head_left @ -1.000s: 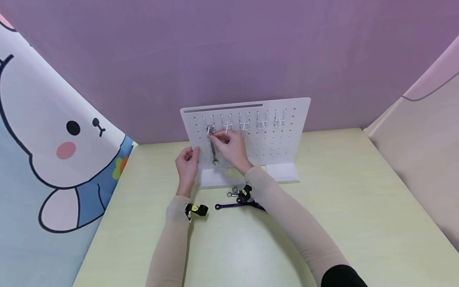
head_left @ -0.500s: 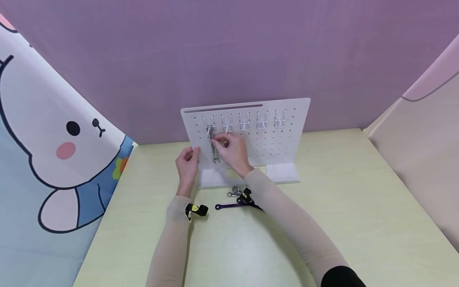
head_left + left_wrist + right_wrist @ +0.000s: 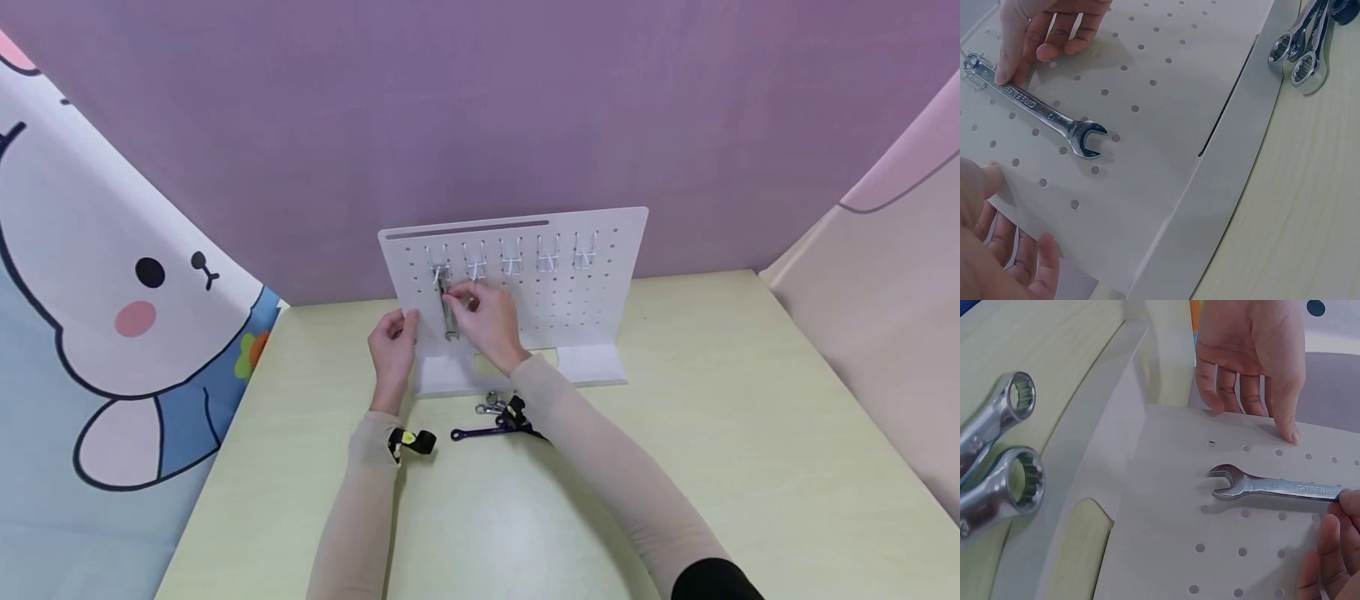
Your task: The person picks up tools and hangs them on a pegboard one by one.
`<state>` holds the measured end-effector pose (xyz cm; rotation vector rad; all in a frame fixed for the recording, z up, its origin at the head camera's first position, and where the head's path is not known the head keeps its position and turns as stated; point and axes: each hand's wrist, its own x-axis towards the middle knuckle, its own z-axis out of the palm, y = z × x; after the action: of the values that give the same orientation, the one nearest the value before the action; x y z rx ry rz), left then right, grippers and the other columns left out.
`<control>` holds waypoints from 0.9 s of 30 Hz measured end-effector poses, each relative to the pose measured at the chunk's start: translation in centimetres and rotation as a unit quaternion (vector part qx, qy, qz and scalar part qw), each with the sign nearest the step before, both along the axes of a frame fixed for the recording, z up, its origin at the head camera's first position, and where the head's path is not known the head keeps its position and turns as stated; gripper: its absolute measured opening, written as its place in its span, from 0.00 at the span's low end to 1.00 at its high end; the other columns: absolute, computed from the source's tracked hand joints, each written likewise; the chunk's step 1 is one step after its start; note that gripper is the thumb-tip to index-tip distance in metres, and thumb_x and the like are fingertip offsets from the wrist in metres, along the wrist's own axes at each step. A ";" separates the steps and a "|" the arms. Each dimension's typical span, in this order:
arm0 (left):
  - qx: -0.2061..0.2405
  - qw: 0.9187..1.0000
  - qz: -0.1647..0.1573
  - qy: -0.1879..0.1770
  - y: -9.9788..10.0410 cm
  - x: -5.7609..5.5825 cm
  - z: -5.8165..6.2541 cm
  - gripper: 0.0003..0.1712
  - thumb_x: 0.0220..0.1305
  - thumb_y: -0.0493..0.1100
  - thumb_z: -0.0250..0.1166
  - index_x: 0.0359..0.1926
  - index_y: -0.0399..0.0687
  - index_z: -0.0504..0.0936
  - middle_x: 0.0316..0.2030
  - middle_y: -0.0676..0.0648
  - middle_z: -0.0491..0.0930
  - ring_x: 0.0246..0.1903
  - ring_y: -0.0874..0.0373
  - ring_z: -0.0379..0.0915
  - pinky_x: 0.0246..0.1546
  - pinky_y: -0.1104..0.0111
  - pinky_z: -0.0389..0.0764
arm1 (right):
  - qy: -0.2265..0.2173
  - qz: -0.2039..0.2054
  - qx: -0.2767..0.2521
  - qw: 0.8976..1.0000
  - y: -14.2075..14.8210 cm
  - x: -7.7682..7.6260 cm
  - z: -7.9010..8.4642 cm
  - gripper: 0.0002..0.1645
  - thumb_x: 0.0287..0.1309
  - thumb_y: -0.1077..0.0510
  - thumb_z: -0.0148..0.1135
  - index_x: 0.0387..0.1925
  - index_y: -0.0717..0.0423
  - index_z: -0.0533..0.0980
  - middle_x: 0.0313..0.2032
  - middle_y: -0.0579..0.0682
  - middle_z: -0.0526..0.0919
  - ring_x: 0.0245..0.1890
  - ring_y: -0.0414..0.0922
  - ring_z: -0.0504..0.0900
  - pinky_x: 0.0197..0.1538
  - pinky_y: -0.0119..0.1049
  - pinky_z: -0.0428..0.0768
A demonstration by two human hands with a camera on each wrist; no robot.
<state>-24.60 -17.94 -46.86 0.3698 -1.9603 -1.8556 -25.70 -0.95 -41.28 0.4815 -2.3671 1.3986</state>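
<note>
A white pegboard [image 3: 562,308] stands upright on the table with a row of wire hooks across its upper part. From the leftmost hook [image 3: 437,271] hangs a silver combination wrench [image 3: 450,321], ring end up and open jaw down. My right hand [image 3: 491,323] pinches the wrench's upper shank between thumb and fingers, as the left wrist view shows. At the board's left edge my left hand [image 3: 392,350] grips it, thumb [image 3: 1286,419] on the front face and fingers behind. In the right wrist view the wrench's open end [image 3: 1229,481] lies close to the board.
In front of the board's base lie silver wrenches [image 3: 491,407] and a dark purple wrench [image 3: 480,432], partly hidden by the right wrist's strap. Several more hooks [image 3: 548,254] run to the right. A purple backdrop [image 3: 480,125] stands behind the table [image 3: 750,400].
My right hand has moved slightly down and right from the hook along the wrench, whose shank shows more plainly. The left hand stays on the board's edge.
</note>
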 end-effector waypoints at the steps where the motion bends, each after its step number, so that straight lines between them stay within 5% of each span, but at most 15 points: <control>1: 0.000 1.000 0.000 0.000 0.0 0.0 0.0 0.18 0.74 0.46 0.71 0.51 0.33 0.86 0.30 0.59 0.82 0.33 0.67 0.76 0.33 0.79 0.78 | 0.000 0.000 -0.001 1.000 0.0 0.0 0.0 0.09 0.70 0.55 0.71 0.45 0.55 0.88 0.41 0.50 0.93 0.25 0.40 0.80 0.29 0.26 0.76; 20: 0.000 1.000 -0.002 -0.008 0.2 0.1 0.1 0.17 0.74 0.46 0.70 0.51 0.35 0.86 0.31 0.59 0.82 0.34 0.66 0.76 0.33 0.78 0.78 | -0.048 0.018 -0.017 0.999 0.9 0.1 0.2 0.10 0.74 0.57 0.66 0.49 0.56 0.87 0.43 0.51 0.92 0.37 0.43 0.84 0.42 0.29 0.81; 27: 0.004 1.000 -0.004 -0.003 0.1 0.1 0.1 0.17 0.74 0.46 0.70 0.52 0.35 0.86 0.30 0.59 0.81 0.33 0.67 0.76 0.33 0.79 0.77 | -0.100 0.041 -0.036 0.994 1.6 0.6 0.1 0.15 0.81 0.55 0.56 0.52 0.57 0.86 0.43 0.51 0.90 0.32 0.44 0.84 0.36 0.32 0.81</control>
<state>-24.48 -17.84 -46.74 0.3703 -1.9615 -1.8686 -25.12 0.63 -41.21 0.4419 -2.4658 1.6321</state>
